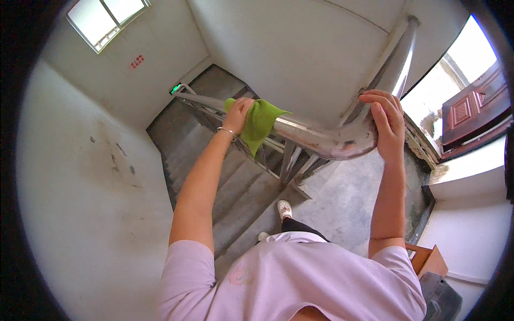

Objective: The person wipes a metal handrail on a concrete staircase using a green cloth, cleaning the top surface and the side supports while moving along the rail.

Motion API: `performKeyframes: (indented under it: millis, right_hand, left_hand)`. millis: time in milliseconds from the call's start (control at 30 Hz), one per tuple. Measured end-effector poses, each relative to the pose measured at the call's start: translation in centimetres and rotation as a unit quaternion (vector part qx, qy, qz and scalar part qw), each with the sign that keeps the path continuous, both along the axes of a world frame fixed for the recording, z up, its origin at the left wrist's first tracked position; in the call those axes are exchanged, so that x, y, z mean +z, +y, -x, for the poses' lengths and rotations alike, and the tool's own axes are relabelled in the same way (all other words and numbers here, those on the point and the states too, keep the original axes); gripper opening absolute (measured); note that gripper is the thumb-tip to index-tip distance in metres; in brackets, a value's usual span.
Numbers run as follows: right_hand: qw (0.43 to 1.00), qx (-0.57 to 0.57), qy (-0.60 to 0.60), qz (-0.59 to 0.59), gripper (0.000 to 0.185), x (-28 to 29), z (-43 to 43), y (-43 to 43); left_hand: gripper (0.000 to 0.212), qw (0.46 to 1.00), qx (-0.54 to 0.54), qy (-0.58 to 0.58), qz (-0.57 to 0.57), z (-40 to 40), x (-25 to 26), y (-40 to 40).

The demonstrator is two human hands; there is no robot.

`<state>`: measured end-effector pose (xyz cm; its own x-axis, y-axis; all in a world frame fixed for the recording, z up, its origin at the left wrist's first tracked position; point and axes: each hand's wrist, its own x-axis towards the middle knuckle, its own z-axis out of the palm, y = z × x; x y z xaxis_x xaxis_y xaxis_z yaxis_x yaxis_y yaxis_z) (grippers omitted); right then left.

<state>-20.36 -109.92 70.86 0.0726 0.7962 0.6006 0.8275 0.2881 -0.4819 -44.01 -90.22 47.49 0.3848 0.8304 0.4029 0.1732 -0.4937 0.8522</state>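
A shiny metal stair handrail (299,129) runs across the view and bends sharply in front of me, then rises toward the wall at the upper right. My left hand (239,114) presses a green cloth (260,123) around the sloping rail. The cloth drapes over the tube, and one corner hangs below it. At the bend, my right hand (386,118) rests on the outer side of the tube with its fingers curled over the top. No cloth shows in the right hand. Part of the rail is hidden under the left hand and the cloth.
Concrete steps (237,196) descend at the left beside a stained white wall (80,192). Metal balusters (291,160) stand under the rail. My shoe (284,209) is on the landing (341,192) near the stair edge. A brown panelled door (474,104) and a wooden piece of furniture (431,259) are at the right.
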Motion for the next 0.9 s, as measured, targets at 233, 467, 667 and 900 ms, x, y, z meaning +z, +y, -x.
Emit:
performKeyframes:
  millis: [233,467,667,900]
  right_hand:
    - [0.999,-0.038,-0.016,-0.023,0.026,-0.9,0.1,-0.8]
    - [0.998,-0.019,0.041,-0.031,0.028,-1.4,0.8,-1.9]
    - [0.998,-0.036,0.02,-0.037,0.028,-1.9,0.3,-1.1]
    - [0.998,-0.027,0.031,-0.05,0.03,-3.5,1.6,0.6]
  left_hand:
    - [0.037,0.965,-0.016,-0.033,-0.259,-5.6,11.4,-13.5]
    - [0.06,0.943,-0.051,-0.008,-0.329,-8.2,17.1,-18.6]
    - [0.034,0.966,-0.088,-0.035,-0.242,-5.2,10.3,-11.4]
    - [0.026,0.996,0.077,0.038,0.005,2.0,-1.9,-0.4]
